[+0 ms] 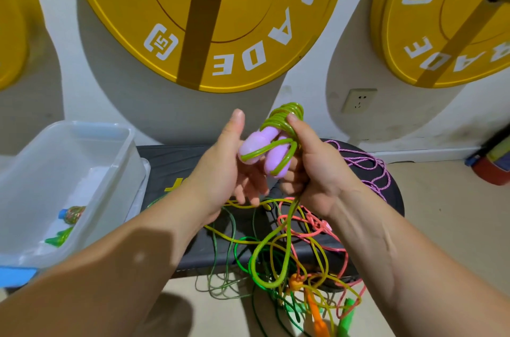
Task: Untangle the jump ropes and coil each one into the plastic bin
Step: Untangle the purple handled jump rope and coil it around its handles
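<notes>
Two bare forearms, uncovered to the left hand (220, 174) and right hand (320, 171); short plain thumbnails, tendons raised along the right wrist

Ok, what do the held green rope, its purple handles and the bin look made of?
Green rope: glossy translucent plastic cord, likely PVC. Purple handles: smooth, slightly translucent plastic. Bin: clear, faintly frosted rigid plastic; contents show through.

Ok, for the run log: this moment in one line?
right hand grips green rope coil | left hand touches purple handles | tangle on black pad
</notes>
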